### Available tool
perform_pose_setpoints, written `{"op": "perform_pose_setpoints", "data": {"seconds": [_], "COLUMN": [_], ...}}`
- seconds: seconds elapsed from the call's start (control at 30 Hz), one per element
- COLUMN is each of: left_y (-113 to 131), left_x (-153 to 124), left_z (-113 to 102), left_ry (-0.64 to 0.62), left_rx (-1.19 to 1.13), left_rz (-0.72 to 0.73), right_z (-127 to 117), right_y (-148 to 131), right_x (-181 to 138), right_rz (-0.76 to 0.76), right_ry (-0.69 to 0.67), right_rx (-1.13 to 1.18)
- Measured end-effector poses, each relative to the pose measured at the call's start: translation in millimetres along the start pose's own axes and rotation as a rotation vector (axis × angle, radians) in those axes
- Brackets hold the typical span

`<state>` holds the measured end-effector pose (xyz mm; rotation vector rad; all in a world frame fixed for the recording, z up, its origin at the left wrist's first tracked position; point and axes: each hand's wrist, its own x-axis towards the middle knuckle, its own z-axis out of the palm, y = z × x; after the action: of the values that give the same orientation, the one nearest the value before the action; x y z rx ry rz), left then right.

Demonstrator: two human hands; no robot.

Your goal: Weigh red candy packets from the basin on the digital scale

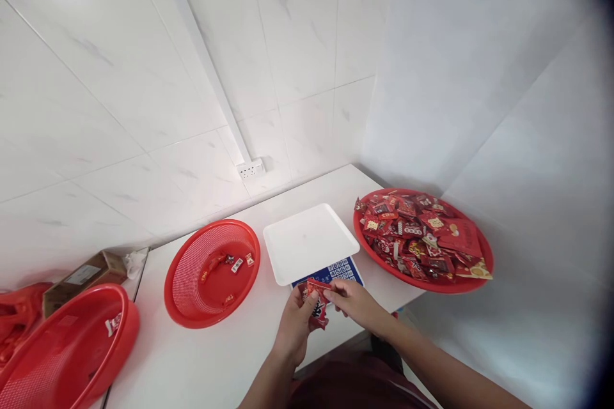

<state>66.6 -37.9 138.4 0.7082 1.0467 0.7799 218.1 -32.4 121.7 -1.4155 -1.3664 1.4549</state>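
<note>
A small red snack packet (318, 312) is held between my two hands, over the front edge of a digital scale. My left hand (296, 319) closes round its left side, thumb on the front. With bent fingers, my right hand (349, 301) pinches its upper right edge. Just behind them, the blue keypad (339, 270) of the scale shows, partly covered by my hands. Above the keypad sits the scale's white tray (307, 239), with nothing lying on it. On the right, a round red basket (367, 250) is heaped with red snack packets (412, 230).
Left of the scale, a red mesh basket (185, 262) holds several small packets. Another red basket (127, 326) stands at the lower left, beside a cardboard box (86, 275). A power socket (251, 169) is on the tiled wall behind the white table (201, 358).
</note>
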Motion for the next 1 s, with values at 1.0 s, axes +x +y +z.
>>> {"op": "perform_pose_setpoints", "data": {"seconds": [1.0], "left_y": [-26.4], "left_x": [-8.0], "left_z": [-22.0], "left_ry": [-0.047], "left_rx": [0.254], "left_rz": [-0.053], "right_z": [0.8], "right_y": [24.6], "right_x": [-9.7], "right_rz": [0.237], "right_ry": [-0.287], "right_rx": [0.215]}}
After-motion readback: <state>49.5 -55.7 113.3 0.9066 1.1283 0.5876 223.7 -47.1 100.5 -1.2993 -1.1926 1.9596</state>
